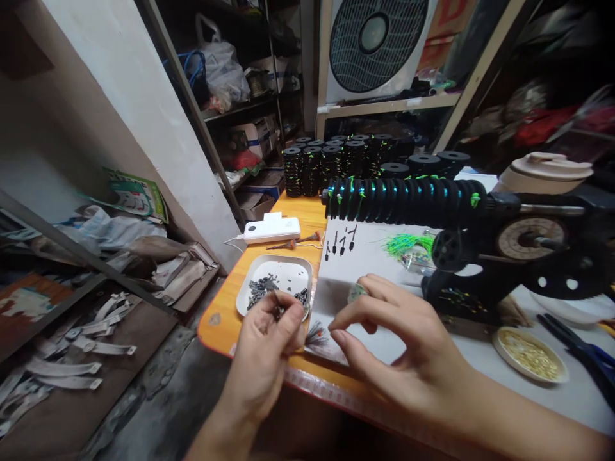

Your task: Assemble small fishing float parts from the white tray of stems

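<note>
My left hand (269, 333) is closed in a pinch at the front edge of the white tray (247, 272). A small dark piece shows at its fingertips, too hidden to name. My right hand (403, 339) has its thumb and forefinger tips brought close together, other fingers curled; whatever is between the tips is too small to make out. Between the two hands is a tuft of dark fibres (316, 334) with an orange spot. Beside the curled right fingers shows a small translucent greenish piece (356, 293). Small dark pieces (263, 288) lie in the tray.
Behind my right hand stands a black machine with a ridged roller (403, 200). Several black spools (312, 169) line the table's back. Green strands (408, 243), small black parts (342, 243), a white power bank (271, 229), a dish of golden bits (531, 355) and pliers (576, 352) lie around.
</note>
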